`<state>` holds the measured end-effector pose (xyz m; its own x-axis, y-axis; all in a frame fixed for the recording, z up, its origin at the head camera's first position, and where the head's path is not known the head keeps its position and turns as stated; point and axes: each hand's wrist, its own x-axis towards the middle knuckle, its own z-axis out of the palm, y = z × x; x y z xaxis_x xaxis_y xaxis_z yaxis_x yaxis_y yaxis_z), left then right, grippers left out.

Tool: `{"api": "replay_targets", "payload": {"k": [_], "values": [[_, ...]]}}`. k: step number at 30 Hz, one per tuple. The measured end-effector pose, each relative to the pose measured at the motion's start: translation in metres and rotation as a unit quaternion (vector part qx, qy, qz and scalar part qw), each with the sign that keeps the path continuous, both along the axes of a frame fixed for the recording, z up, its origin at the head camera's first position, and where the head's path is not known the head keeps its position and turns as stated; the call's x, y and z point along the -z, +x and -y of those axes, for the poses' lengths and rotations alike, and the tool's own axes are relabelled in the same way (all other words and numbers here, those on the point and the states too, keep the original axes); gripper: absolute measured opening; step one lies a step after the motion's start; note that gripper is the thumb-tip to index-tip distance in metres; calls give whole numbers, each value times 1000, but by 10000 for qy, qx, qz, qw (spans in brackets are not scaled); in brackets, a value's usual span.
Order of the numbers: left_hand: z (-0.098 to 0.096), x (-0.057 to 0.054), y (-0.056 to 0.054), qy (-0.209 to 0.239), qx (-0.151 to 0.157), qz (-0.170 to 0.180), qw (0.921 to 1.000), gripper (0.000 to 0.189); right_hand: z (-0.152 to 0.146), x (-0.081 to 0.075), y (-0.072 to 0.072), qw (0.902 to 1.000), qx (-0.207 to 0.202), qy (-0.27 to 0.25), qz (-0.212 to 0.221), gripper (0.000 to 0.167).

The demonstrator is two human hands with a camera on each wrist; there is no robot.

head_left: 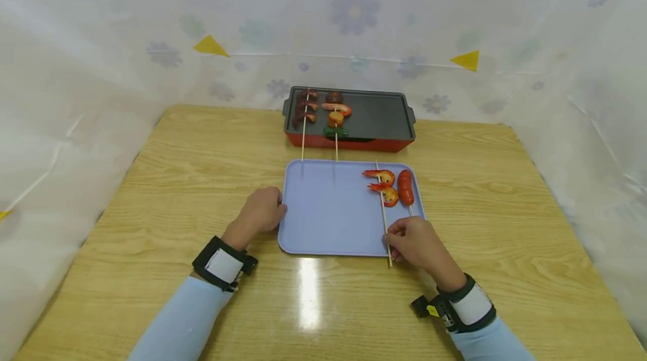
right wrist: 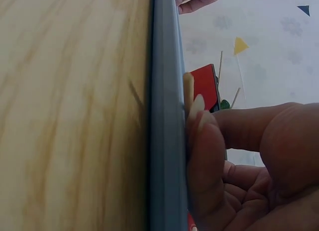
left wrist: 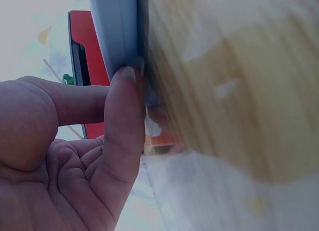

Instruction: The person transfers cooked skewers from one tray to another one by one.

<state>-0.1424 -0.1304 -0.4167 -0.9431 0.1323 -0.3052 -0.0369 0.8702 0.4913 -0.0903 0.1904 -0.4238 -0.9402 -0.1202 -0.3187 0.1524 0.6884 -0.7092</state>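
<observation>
A light blue rectangular tray (head_left: 331,204) lies on the table. My left hand (head_left: 263,208) pinches its left rim, and in the left wrist view the thumb and a finger (left wrist: 124,111) meet at the tray's edge. On the tray's right side lies a shrimp skewer (head_left: 384,187), two orange-red shrimp on a thin wooden stick. With thumb and fingers my right hand (head_left: 414,243) pinches the lower part of that stick, close over the front rim; the stick's blunt end (right wrist: 188,86) shows in the right wrist view. Beside the shrimp lies a sausage skewer (head_left: 405,187), its stick partly hidden by my right hand.
Behind the tray stands a red toy grill (head_left: 349,144) with a dark top plate. On its left half lie a skewer of brown curled pieces (head_left: 305,107) and a mixed skewer (head_left: 336,117), both sticks reaching toward the tray. A flowered sheet (head_left: 354,13) hangs around the wooden table (head_left: 202,153).
</observation>
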Motion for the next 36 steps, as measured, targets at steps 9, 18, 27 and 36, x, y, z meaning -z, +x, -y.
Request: {"api": "replay_targets", "payload": {"k": [9, 18, 27, 36], "values": [[0, -1, -1, 22, 26, -24, 10000, 17, -4, -4, -1, 9994, -129, 299, -114, 13], [0, 1, -2, 55, 46, -244, 9997, 17, -60, -38, -36, 9933, 218, 667, -923, 25], [0, 1, -1, -58, 96, -293, 9995, 17, -79, -15, -68, 9855, -459, 1413, -818, 20], [0, 1, 0, -18, 23, -263, 9996, 16, -77, -7, -77, 9852, -510, 1388, -862, 19]]}}
